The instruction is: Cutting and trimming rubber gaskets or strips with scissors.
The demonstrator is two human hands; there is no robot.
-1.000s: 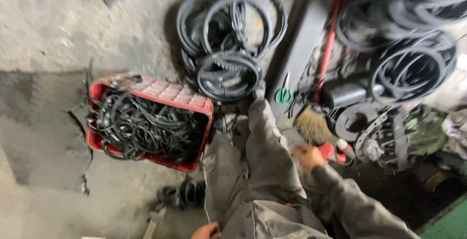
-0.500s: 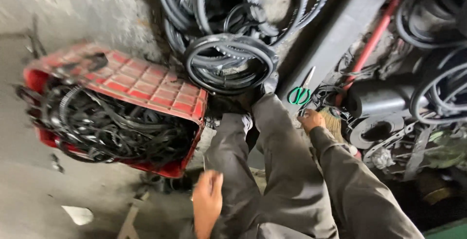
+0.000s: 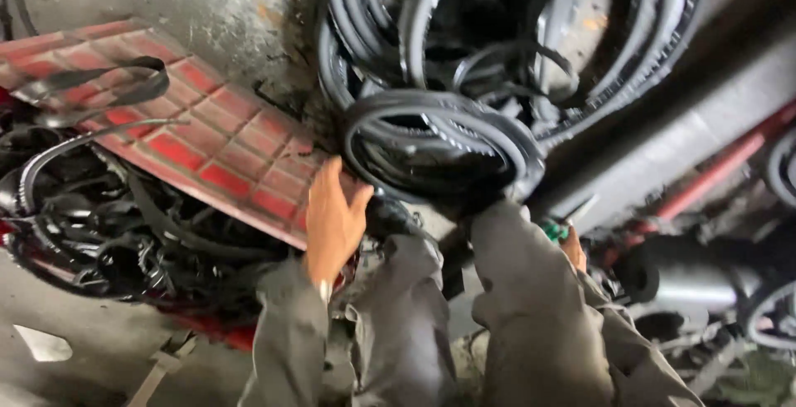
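Left hand point(image 3: 334, 220), fingers spread and holding nothing, lies on the red crate point(image 3: 215, 154) edge, the coiled black belts point(image 3: 439, 154) just beyond it. Right hand point(image 3: 572, 248), mostly hidden behind a knee, touches something green point(image 3: 554, 230); its grip cannot be told. No belt lifted yet.

Red crate point(image 3: 199, 146), grid-patterned wall, darker red in the recesses. Black belts point(image 3: 124, 233) heaped inside it. Black toothed belt coils point(image 3: 439, 138) right of crate. Grey sleeves point(image 3: 290, 349). Green handle point(image 3: 554, 230) and red bar point(image 3: 713, 171) further right of crate.
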